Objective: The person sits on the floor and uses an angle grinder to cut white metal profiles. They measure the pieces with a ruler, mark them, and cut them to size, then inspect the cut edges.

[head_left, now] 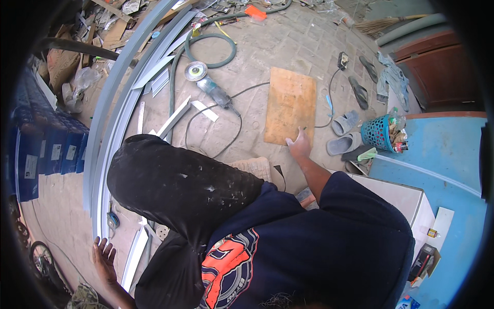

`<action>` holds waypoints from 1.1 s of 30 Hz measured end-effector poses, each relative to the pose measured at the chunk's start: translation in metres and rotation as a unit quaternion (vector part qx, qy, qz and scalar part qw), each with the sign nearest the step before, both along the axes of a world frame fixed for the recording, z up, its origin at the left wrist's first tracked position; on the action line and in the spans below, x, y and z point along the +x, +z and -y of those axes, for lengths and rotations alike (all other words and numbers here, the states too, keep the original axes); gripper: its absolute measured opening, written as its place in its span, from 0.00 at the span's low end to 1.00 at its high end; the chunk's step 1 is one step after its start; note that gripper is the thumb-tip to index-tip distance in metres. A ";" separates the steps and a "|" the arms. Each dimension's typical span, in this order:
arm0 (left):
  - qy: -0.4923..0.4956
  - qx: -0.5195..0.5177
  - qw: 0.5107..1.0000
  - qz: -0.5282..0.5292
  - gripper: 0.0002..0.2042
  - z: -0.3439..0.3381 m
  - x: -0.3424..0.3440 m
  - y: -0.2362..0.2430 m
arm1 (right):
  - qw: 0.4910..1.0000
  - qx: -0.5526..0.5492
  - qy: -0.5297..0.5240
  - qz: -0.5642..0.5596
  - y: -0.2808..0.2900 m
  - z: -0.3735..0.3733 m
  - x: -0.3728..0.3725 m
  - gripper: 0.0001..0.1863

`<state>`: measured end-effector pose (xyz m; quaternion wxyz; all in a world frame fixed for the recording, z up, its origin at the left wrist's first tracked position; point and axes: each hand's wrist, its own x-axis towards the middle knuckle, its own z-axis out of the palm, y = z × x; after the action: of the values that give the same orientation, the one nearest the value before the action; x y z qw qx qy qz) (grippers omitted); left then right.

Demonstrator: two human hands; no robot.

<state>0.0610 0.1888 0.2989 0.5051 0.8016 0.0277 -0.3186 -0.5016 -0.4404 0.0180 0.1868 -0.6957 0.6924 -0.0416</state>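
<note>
Long grey metal strips (pixel 98 129) curve along the floor well to the left of the board, and farther left stand blue boxes (pixel 54 135), whose contents are out of sight; white labels (pixel 31 166) on their faces carry dark print. On the near side of the board, the person's dark navy shirt (pixel 329 242) bears an orange and white print (pixel 226 268) with lettering. The orange-brown board (pixel 290 105) itself lies flat on the paved floor, with a dark cord (pixel 252 88) meeting its left edge. To the right of the board stands a blue perforated basket (pixel 375 135), filled with a clear plastic bottle (pixel 396 119) and crumpled scraps. An angle grinder (pixel 213 91) rests to the left of the board, its disc (pixel 195 71) pointing away from the person. The right hand (pixel 299 145) is at the board's near edge, thumb and finger parted and touching it; whether it grips or merely rests there I cannot tell. The left hand (pixel 104 257), well to the left of the board and nearer the person, is empty, fingers spread beside the near ends of the strips
</note>
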 end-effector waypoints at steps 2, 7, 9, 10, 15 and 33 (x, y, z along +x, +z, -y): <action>-0.002 -0.005 1.000 0.002 0.32 0.004 0.002 -0.003 | 1.000 -0.013 0.002 0.011 -0.001 0.005 0.002 0.48; 0.006 -0.006 1.000 0.003 0.32 0.009 0.000 -0.003 | 1.000 -0.016 0.012 0.001 -0.003 0.009 0.001 0.48; 0.002 -0.011 1.000 0.002 0.32 0.010 -0.001 -0.002 | 1.000 -0.018 0.010 -0.002 -0.004 0.009 0.000 0.48; 0.005 -0.012 1.000 0.003 0.32 0.011 -0.001 -0.002 | 1.000 -0.018 0.009 -0.002 -0.004 0.009 0.001 0.48; 0.005 -0.035 0.999 -0.001 0.33 0.019 -0.001 0.002 | 1.000 -0.003 0.001 -0.009 -0.003 0.010 0.003 0.48; 0.006 -0.069 0.997 -0.029 0.34 0.043 0.001 0.009 | 1.000 0.001 -0.023 -0.005 -0.006 0.006 0.007 0.47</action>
<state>0.0622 0.1462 0.3074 0.5597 0.7554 0.0249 -0.3399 -0.4951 -0.4466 0.0123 0.1830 -0.6793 0.7094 -0.0421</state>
